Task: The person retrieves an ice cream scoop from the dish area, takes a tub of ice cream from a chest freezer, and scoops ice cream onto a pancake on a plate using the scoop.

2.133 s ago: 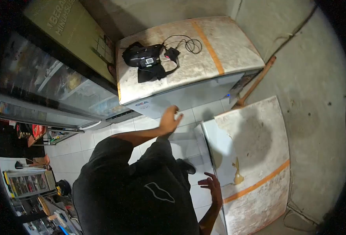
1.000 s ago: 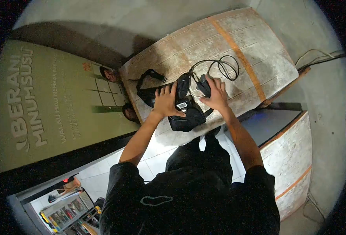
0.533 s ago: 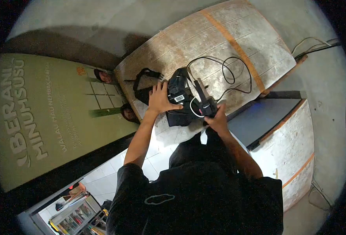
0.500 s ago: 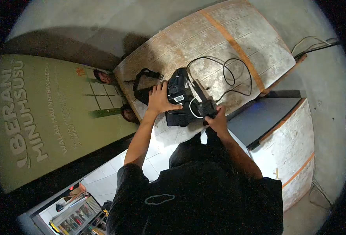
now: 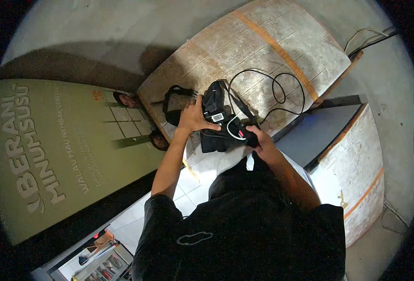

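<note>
A black strapped bag (image 5: 213, 99) with a small white label lies on the near edge of a stained white freezer top (image 5: 225, 44). My left hand (image 5: 194, 117) rests on the bag's left side, fingers spread and thumb beside the label. At the bag's right side, my right hand (image 5: 262, 139) grips a small black device (image 5: 247, 133) with a pink mark, thumb on top. A short white cable loops beside the device, and a long black cable (image 5: 273, 83) curls over the freezer top to the right.
A green sign panel (image 5: 76, 145) with white lettering fills the left. On the right are a grey glossy surface (image 5: 317, 131), a second stained white top (image 5: 356, 173) and wall cables (image 5: 370, 36). White floor tiles (image 5: 134, 222) and a rack of goods (image 5: 106, 267) show lower left.
Both hands have come from the open space onto the bag. My right hand has taken hold of the small device and brought it nearer the front edge. The black cable is spread wider.
</note>
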`<state>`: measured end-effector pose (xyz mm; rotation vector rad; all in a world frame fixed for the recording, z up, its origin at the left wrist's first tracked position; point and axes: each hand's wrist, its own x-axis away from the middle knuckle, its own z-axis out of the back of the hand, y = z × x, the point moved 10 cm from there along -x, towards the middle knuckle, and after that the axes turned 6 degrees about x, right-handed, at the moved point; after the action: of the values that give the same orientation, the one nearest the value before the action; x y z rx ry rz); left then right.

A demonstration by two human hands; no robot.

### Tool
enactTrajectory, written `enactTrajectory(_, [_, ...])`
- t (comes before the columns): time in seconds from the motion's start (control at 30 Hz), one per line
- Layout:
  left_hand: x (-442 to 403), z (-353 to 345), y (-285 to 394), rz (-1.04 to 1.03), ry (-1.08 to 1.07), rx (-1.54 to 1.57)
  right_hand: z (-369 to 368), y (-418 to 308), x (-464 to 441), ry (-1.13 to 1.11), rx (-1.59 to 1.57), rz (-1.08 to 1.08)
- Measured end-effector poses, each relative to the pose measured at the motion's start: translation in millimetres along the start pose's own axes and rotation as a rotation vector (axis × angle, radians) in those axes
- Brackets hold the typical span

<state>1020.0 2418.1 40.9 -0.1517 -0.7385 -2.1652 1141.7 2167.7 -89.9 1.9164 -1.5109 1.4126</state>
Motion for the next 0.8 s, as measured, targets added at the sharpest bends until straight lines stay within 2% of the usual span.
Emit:
enactTrajectory(0.03, [0.8,1.0,1.9,-0.007,-0.007,0.001,-25.5,-43.9,27.3,-0.161,0.539,0.618])
enactTrajectory(0.07, [1.7,1.2,3.0,-0.015,-0.017,0.001,-60.7,-48.4,76.2,-0.315,1.077,1.237])
enactTrajectory(0.1, [1.0,2.7,3.1,-0.072,0.065,-0.022,-46.8,-26.4,42.0,-0.428,0.961,0.913])
enactTrajectory(0.13, [-1.4,2.4,2.5,-0.083,0.061,-0.025,-52.0,-27.3,45.8,-0.418,0.957,0.919])
enactTrajectory(0.2, [-8.3,-6.3,-12.5,0.035,-0.056,0.080,-81.1,-22.5,54.5,-0.509,0.841,0.800])
enactTrajectory(0.27, [-16.2,-11.1,-22.5,0.016,-0.041,0.116,-87.8,-13.6,40.0,-0.518,0.791,0.882])
enactTrajectory(0.33, [-22.6,-0.8,-27.8,0.000,-0.026,0.140,-78.7,15.3,-9.1,-0.549,0.421,0.436])
enactTrajectory(0.37, [-21.1,-4.8,-19.3,-0.012,-0.180,0.237,-79.1,15.1,-7.0,-0.427,0.328,0.258])
enactTrajectory(0.4, [-20.6,-10.5,-8.6,-0.029,-0.331,0.337,-77.6,16.9,-15.6,-0.422,0.322,0.271])
enactTrajectory(0.47, [-24.3,-7.7,-12.9,-0.088,-0.281,0.288,-104.8,-2.8,2.7,-0.649,0.286,0.498])
enactTrajectory(0.5, [-23.3,-11.8,-19.5,-0.007,-0.339,0.379,-116.2,-23.9,51.3,-0.816,0.208,0.730])
enactTrajectory(0.53, [-19.8,-16.2,-25.9,0.079,-0.397,0.467,-121.8,-24.9,39.4,-0.812,0.204,0.736])
enactTrajectory(0.6, [-18.4,-24.5,-44.1,0.106,-0.398,0.530,-111.7,2.4,-34.9,-0.556,-0.052,0.233])
enactTrajectory(0.63, [-16.6,-24.2,-47.7,0.133,-0.394,0.597,-123.3,-11.6,-14.7,-0.590,-0.006,0.417])
enactTrajectory(0.67, [-14.1,-23.5,-51.4,0.160,-0.389,0.665,-122.5,-13.7,-18.8,-0.596,-0.013,0.423])
enactTrajectory(0.7, [-12.3,-20.6,-64.8,0.243,-0.333,0.575,-124.7,-6.5,-27.0,-0.658,-0.076,0.253])
enactTrajectory(0.73, [-9.8,-20.8,-65.3,0.238,-0.332,0.567,-128.7,0.9,-31.8,-0.717,-0.135,0.083])
enactTrajectory(0.77, [-7.3,-22.3,-67.3,0.263,-0.328,0.661,-133.0,-4.7,-15.9,-0.585,-0.158,-0.056])
enactTrajectory(0.8, [-5.7,-23.7,-67.6,0.282,-0.326,0.754,-134.7,0.0,-14.1,-0.589,-0.164,-0.040])
